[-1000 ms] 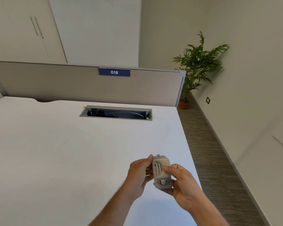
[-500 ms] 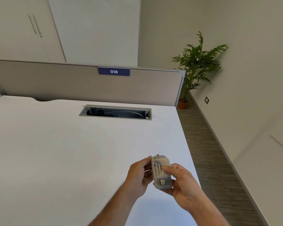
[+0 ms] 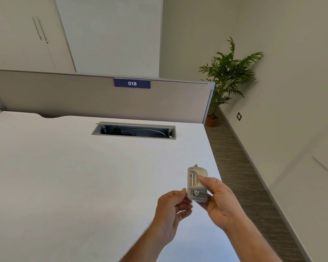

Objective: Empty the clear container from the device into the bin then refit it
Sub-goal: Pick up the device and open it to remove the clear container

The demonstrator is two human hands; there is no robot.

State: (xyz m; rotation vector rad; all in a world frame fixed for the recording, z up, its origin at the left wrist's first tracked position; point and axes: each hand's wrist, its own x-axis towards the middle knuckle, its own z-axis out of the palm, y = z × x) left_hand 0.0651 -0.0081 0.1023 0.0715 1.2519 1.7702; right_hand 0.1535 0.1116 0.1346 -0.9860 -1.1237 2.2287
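A small grey device (image 3: 195,183) with two metal strips on its face is held upright above the right part of the white desk (image 3: 83,176). My right hand (image 3: 220,207) grips it from the right, thumb across its front. My left hand (image 3: 170,214) is at its lower left corner, thumb tip against the edge and fingers curled just below. The bottom section of the device looks slightly translucent; I cannot make out the clear container as a separate piece. No bin is in view.
An open cable tray slot (image 3: 133,130) sits in the desk near the grey partition (image 3: 83,97), which carries a blue "018" label (image 3: 132,83). To the right of the desk's edge runs a strip of carpeted floor (image 3: 244,176), with a potted plant (image 3: 227,72) in the corner.
My left hand has slid down from the device's left side to its lower left corner. The device and my right hand have stayed nearly still.
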